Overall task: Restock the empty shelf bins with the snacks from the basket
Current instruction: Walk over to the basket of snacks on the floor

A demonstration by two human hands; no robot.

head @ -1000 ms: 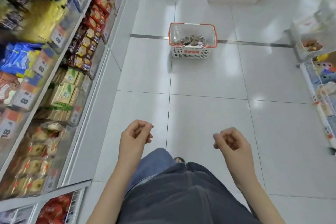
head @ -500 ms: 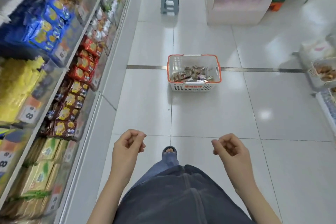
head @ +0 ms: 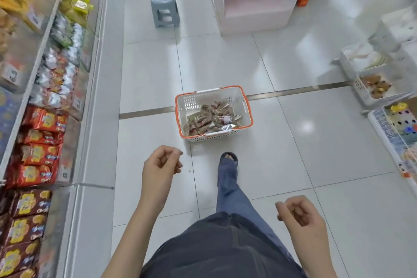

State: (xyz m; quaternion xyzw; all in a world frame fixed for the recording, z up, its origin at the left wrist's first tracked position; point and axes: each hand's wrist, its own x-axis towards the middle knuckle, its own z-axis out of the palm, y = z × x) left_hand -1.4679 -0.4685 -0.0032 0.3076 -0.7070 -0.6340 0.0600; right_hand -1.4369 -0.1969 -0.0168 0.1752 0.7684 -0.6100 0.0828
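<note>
**Two bare hands, basket just ahead on the floor**

Closest in: dark trousers and two bare arms reaching forward. Right hand [head: 300, 214] low on the right, fingers loosely curled toward the thumb, nothing in its grip. Left hand [head: 161, 161] a bit farther out, fingers curled the same loose way, also holding nothing.

Between the hands and a little ahead: one foot in a dark sandal [head: 229, 158] on the white tile floor [head: 327, 142], blue trouser leg behind it.

Just past the sandal: a white plastic basket with an orange rim [head: 247, 106], sitting on the floor, apart from both hands. Inside, a heap of small wrapped snacks [head: 209, 119], mostly red and brown, piled toward the near side. A metal strip [head: 146, 111] across the floor under the basket.

Along the left: shelf bins [head: 67, 117] full of packs, red biscuit packs [head: 38, 153] near, silver packs [head: 54, 83] farther, yellow ones at the far end.

On the right: white baskets with brown snacks [head: 374, 84].

Far back: a small grey plastic stool [head: 164, 7] beside a pale pink and white stand [head: 255, 7].
</note>
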